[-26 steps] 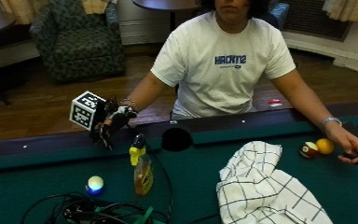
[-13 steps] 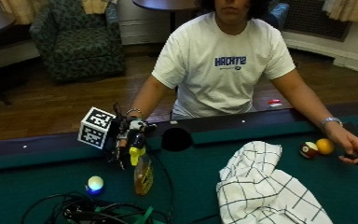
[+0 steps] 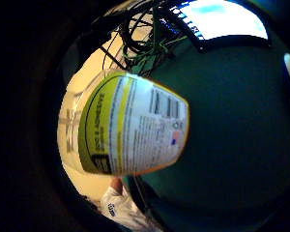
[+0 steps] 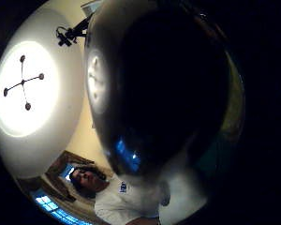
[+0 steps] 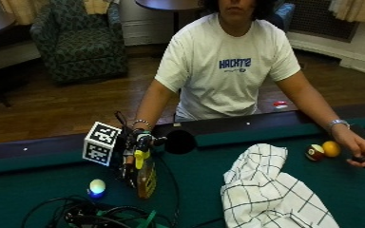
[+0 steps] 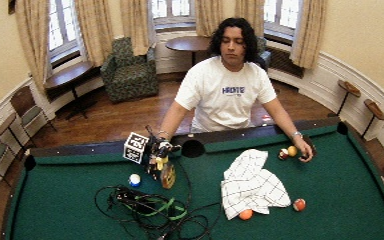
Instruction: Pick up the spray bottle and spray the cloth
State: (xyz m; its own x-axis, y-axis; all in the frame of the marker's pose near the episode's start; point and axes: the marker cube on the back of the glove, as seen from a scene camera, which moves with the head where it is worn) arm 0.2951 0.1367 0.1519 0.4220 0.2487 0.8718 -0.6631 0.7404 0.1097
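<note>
Green felt of a pool table [image 5: 37,183] fills the lower frame. At lower left, the gloved right hand [image 5: 136,145] curls around the upright spray bottle [image 5: 144,173]. The checkered cloth [image 5: 271,194] lies crumpled at lower right, well apart.

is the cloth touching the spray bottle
Apart. The outside view shows bare green felt between the spray bottle and the cloth.

Gloved right hand [image 5: 134,148] moved from table rail over to spray bottle [image 5: 145,175]; now at its top
</note>
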